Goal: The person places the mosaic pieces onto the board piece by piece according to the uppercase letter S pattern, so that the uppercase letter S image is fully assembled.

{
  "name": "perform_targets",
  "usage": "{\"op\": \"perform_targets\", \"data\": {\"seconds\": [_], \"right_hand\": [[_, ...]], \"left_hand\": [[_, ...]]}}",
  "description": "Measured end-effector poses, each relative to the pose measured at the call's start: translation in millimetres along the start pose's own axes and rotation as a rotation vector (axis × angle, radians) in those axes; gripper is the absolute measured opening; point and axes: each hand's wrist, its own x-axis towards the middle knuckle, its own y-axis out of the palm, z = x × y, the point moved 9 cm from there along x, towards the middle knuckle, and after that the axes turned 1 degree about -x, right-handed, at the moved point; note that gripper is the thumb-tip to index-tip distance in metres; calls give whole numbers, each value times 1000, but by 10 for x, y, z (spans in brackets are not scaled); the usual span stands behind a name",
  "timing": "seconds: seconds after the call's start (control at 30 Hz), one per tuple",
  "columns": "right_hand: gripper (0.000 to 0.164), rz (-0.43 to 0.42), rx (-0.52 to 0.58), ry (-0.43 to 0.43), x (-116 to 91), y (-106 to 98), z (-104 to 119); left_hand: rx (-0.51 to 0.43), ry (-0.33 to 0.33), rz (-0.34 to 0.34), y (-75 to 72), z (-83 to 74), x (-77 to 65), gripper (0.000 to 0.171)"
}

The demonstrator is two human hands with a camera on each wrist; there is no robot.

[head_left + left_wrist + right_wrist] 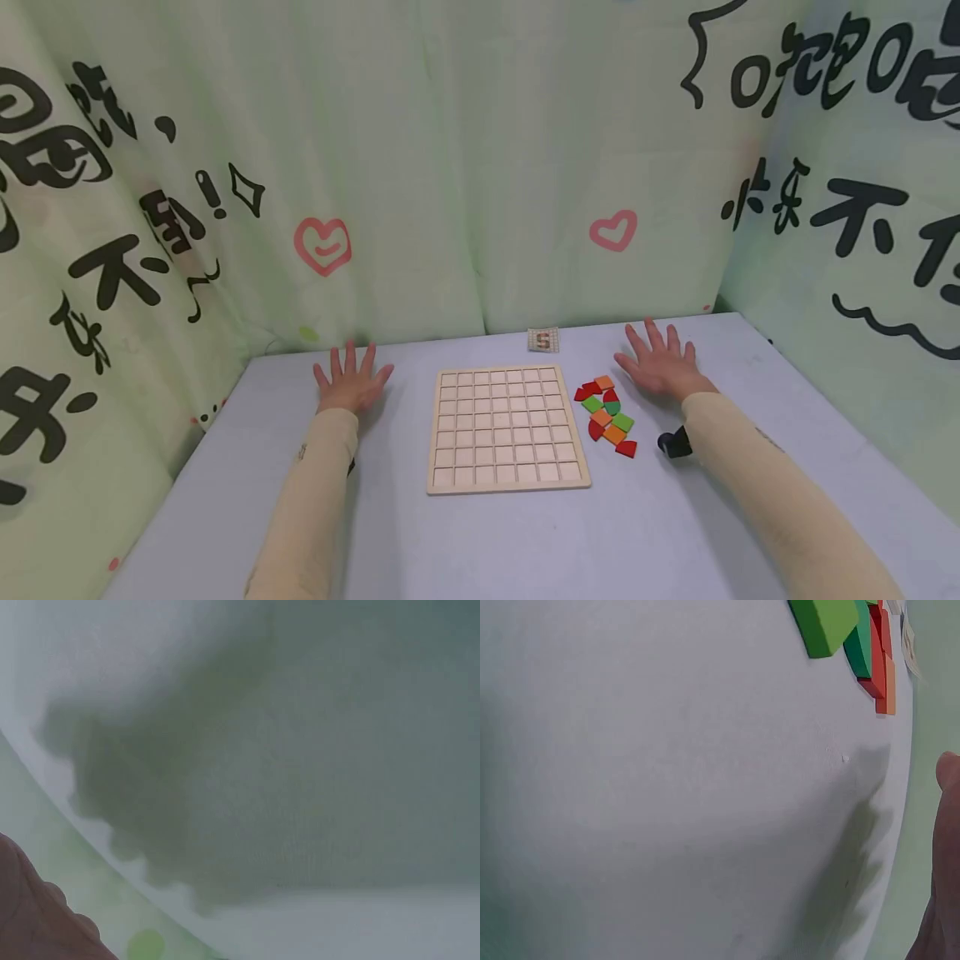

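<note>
The left hand [349, 387] is over the far left of the table, palm down with fingers spread, and holds nothing. On the far right, the right hand [663, 363] also has its fingers spread and nothing in its grasp. Between the two arms lies a square wooden grid board [510, 429] with bare shallow cells. Right of the board, nearest the right hand, is a loose group of coloured tiles [602, 418]: red, orange, light green and dark green. In the right wrist view, a green tile [824, 624] shows its thickness. Only the edge of each hand appears in its wrist view.
A small printed card [543, 340] lies at the table's back edge. The white table [465, 550] is enclosed by a pale green curtain [450, 167] with black writing and pink hearts. A black wrist device [675, 442] sits under the right forearm.
</note>
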Motion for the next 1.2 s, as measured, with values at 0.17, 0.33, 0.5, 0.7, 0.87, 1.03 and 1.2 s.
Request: {"op": "perform_targets", "data": {"seconds": [0.17,0.33,0.5,0.7,0.87,1.03,1.2], "right_hand": [[81,-9,1,-6,7,5,3],[81,-5,41,-1,9,-6,37],[82,2,178,-22,-16,-63,264],[81,16,285,-63,-24,-126,578],[79,33,324,-83,-21,-124,727],[80,56,335,-110,-5,-95,804],[79,65,328,-121,27,-76,846]], "left_hand": [[5,-1,6,31,-2,23,74],[-80,44,6,83,-158,106,73],[-297,188,14,168,-529,131,67],[-592,227,62,302,-778,57,69],[-782,201,70,370,-822,-32,66],[-803,212,44,441,-800,-131,56],[-858,249,3,443,-775,-204,54]]}}
